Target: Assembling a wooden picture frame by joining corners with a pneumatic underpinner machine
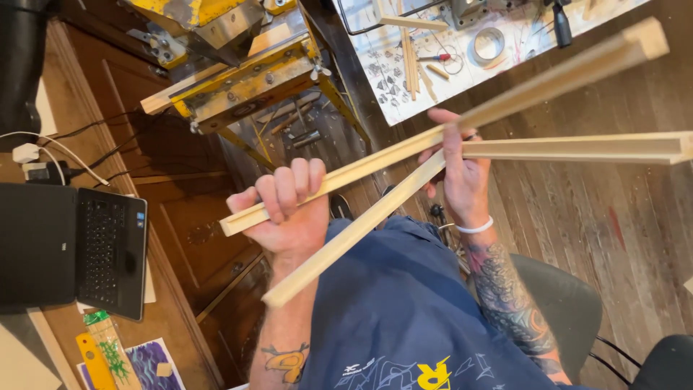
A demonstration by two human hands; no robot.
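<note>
I judge I'm mid-sorting: my left hand (289, 206) is clenched around one long wooden strip (447, 130), my right hand (462, 170) grasps two more strips (577, 146), and next they need lining up.

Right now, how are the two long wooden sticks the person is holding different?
The upper stick is gripped by both the left hand and the right hand; the lower stick only reaches the right hand. The upper stick points up toward the corner; the lower stick's near end hangs free, lower down. Both are pale, bare wood.
</note>
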